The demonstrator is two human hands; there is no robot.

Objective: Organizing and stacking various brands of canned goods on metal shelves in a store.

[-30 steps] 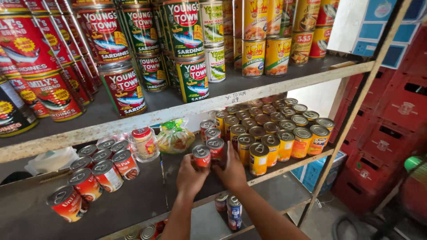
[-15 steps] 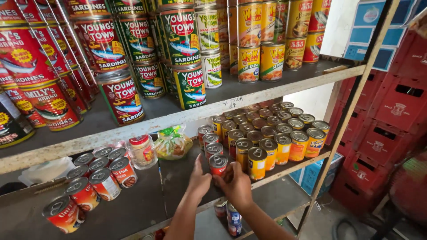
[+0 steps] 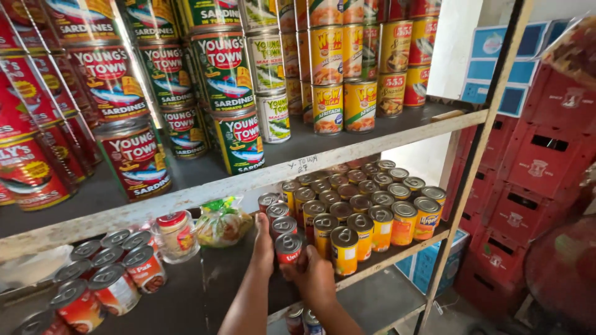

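**A:** What sits at the far left of the lower shelf point(image 3: 186, 291)?

**B:** A cluster of red-labelled tins point(image 3: 105, 279) with pull-tab lids, tilted toward the shelf edge. Just right of them stands a small clear jar point(image 3: 177, 232) with a red lid, and beside that lies a plastic bag of packets point(image 3: 222, 222) in green and yellow.

**A:** And the hands?

**B:** The left hand point(image 3: 264, 245) lies flat on the shelf, fingers together and pointing back, pressed against the left side of a short row of red tins. The right hand point(image 3: 313, 276) is closed around the front red tin point(image 3: 288, 247) of that row, thumb and fingers clamped on its lower side. That tin stands upright near the shelf's front edge, touching the tin behind it.

**A:** What lies to the right?

**B:** A tight block of yellow-and-orange tins point(image 3: 366, 217), upright in rows, filling the shelf as far as the metal upright point(image 3: 478, 161).

**A:** Above?

**B:** The upper shelf point(image 3: 347, 146) carries stacked fish tins: red ones point(image 3: 133, 161) at left, green ones point(image 3: 239, 142) in the middle, yellow ones point(image 3: 344, 105) at right.

**A:** Beyond the rack?

**B:** Red plastic crates point(image 3: 534, 180), stacked at the right edge.
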